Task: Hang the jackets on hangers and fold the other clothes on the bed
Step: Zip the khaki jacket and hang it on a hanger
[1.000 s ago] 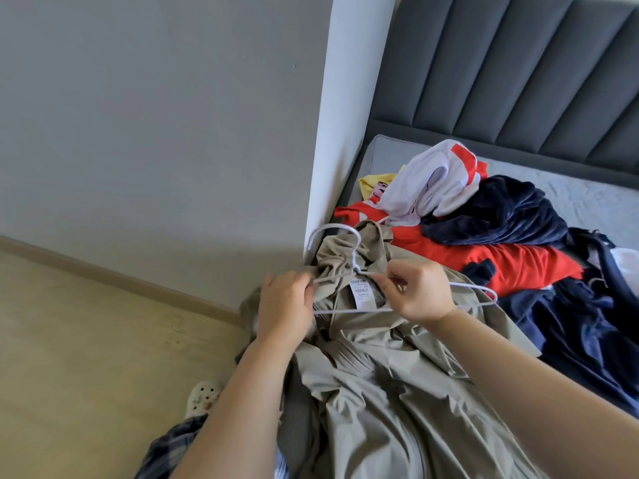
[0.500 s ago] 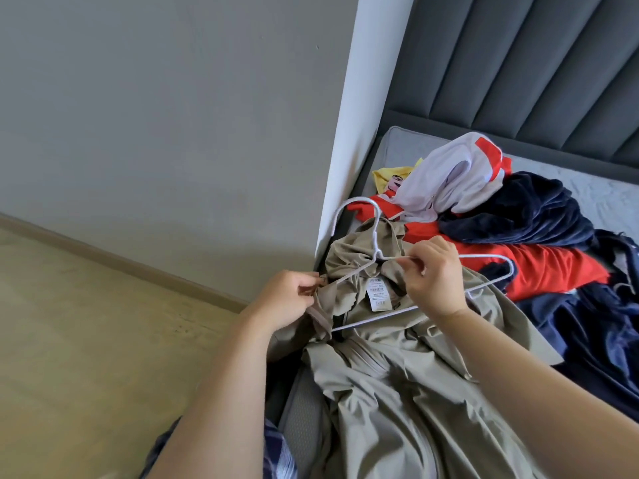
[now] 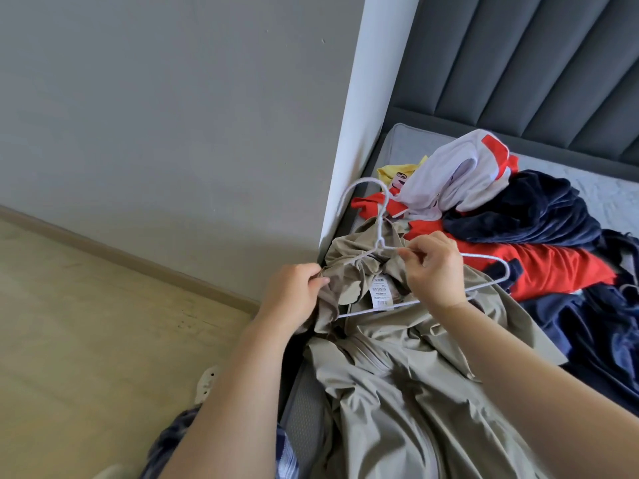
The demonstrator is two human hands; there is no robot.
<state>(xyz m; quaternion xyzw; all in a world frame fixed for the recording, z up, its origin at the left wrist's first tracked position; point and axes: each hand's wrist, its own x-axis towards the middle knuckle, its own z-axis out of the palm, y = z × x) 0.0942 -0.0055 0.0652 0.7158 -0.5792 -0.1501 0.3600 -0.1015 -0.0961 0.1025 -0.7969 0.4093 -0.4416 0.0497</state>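
Note:
A khaki jacket (image 3: 408, 375) lies spread on the bed's near edge, its white label facing up at the collar. A white wire hanger (image 3: 377, 236) rests on the collar, hook pointing toward the wall. My left hand (image 3: 294, 292) pinches the jacket's left shoulder fabric, where the hanger's left end goes under the cloth. My right hand (image 3: 432, 267) grips the hanger's upper right wire just past the neck. The hanger's right end (image 3: 501, 271) sticks out over the jacket, uncovered.
Behind the jacket lies a pile: red garment (image 3: 539, 267), navy fleece (image 3: 539, 209), white-and-red top (image 3: 460, 178), yellow cloth (image 3: 397, 171), more navy clothes (image 3: 594, 333) at right. Grey padded headboard (image 3: 518, 81) at back, white wall corner (image 3: 352, 150) left of the bed, wooden floor (image 3: 86, 340).
The hanger has risen and tilted, its hook now higher toward the wall. My right hand moved up the wire; my left hand shifted left, pulling the shoulder fabric over the hanger's left end.

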